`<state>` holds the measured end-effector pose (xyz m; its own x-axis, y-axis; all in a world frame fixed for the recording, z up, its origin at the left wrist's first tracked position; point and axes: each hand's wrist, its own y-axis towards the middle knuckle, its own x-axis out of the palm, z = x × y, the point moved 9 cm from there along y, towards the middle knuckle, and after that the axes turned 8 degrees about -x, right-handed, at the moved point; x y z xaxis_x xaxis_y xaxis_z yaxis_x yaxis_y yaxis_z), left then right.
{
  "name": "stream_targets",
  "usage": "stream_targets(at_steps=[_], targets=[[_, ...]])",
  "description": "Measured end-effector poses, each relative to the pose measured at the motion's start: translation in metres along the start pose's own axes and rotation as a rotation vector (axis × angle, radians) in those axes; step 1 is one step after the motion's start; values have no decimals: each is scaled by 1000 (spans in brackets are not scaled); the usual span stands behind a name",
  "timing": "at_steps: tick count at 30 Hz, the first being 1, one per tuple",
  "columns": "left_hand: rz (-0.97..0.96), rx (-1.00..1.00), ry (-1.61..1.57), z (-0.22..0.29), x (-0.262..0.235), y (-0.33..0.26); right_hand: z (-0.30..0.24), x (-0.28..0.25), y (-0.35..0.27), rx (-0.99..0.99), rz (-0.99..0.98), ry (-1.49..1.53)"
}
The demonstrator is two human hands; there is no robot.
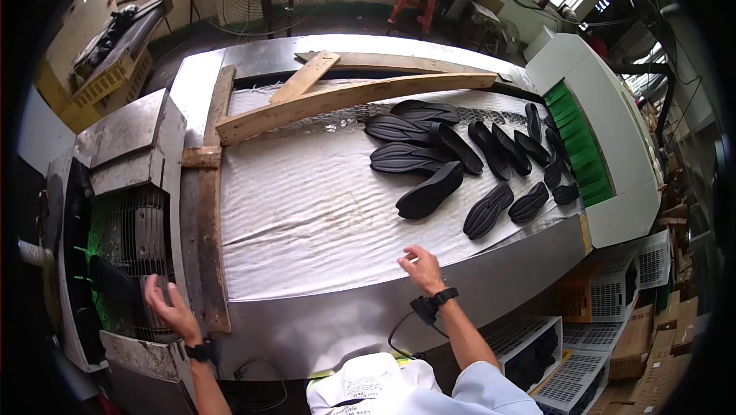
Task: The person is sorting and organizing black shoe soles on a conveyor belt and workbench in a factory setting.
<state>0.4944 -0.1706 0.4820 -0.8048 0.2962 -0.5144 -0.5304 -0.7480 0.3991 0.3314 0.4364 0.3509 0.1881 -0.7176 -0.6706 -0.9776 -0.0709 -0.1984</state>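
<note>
— Packages, labels?
— Brown cardboard boxes (642,342) stacked low, well right of the right-hand fingers; white slotted crates (576,378) beside them. A white label with dark print on the white garment (366,388), just below the right hand; print not read.

— Right hand?
— Right hand (421,267) raised over the near edge of the silvery conveyor belt (307,208), fingers (405,261) loosely spread, holding nothing, touching nothing as far as seen.

— Left hand?
— Left hand (169,309) laid against the wire grille (138,235) of the side unit, fingers (152,288) spread and bent; pinching anything or not, cannot tell.

— Nearest piece?
— Black shoe sole (430,190), beyond the right fingertips, apart from them. Long axis diagonal: one end toward the fingers, lower left; the other away, upper right.

— Around it?
— More black soles (418,133) farther out and to the right, some overlapping, stretching to the green curtain strips (580,143) of the white tunnel. Wooden planks (345,97) across the belt, far beyond the fingers.
</note>
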Motion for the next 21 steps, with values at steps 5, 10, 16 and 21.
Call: stream_targets(at_steps=[5,10,16,21], targets=[[-607,-300,-235,103,150,-193,45,-101,126,-269,113,-448],[-980,-445,-236,181,245,-340,42,-94,206,-575,-124,-898],[-1148,-528,-277,244,335,-401,77,-92,202,-721,-252,-764],[-1105,-728,-614,247,379,-418,65,-106,155,-243,-262,329]])
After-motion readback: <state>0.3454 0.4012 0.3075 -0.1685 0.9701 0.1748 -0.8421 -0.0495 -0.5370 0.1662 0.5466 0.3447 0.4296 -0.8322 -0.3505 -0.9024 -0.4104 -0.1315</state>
